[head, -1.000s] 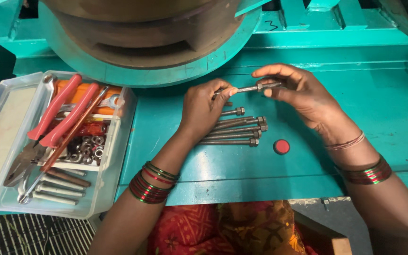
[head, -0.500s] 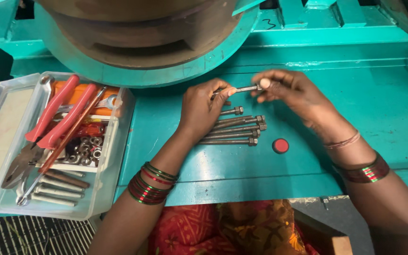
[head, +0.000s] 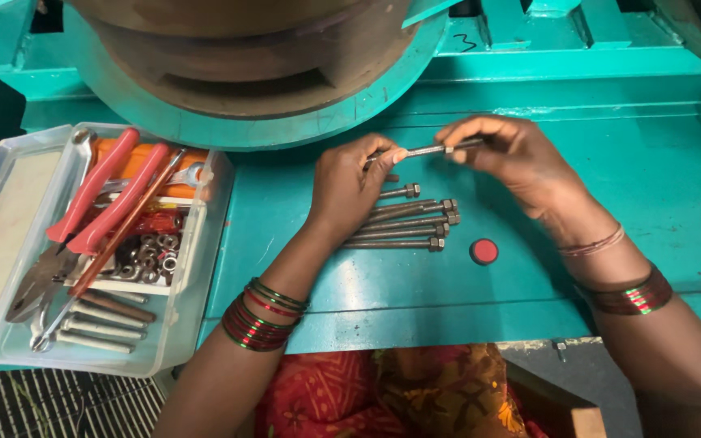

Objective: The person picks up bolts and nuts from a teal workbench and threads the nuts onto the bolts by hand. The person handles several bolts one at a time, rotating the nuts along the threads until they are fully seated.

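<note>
A long metal bolt (head: 425, 150) is held level between both hands above the teal work surface (head: 302, 211). My left hand (head: 350, 186) pinches its left end with thumb and fingertips. My right hand (head: 513, 162) grips the right end, fingers curled around a nut on the shaft. Under the hands, several more long bolts (head: 403, 225) with nuts lie side by side on the surface. A small red cap (head: 483, 251) rests just right of them.
A clear plastic box (head: 10, 243) at the left holds red-handled pliers (head: 83, 219), a screwdriver, loose nuts (head: 152, 253) and more bolts. A large round teal machine base (head: 229, 81) looms behind the hands. The bench's front edge lies near my lap.
Both hands stayed in place on the bolt. The right fingers shifted along its right end, turning the nut; the bolt sits slightly higher.
</note>
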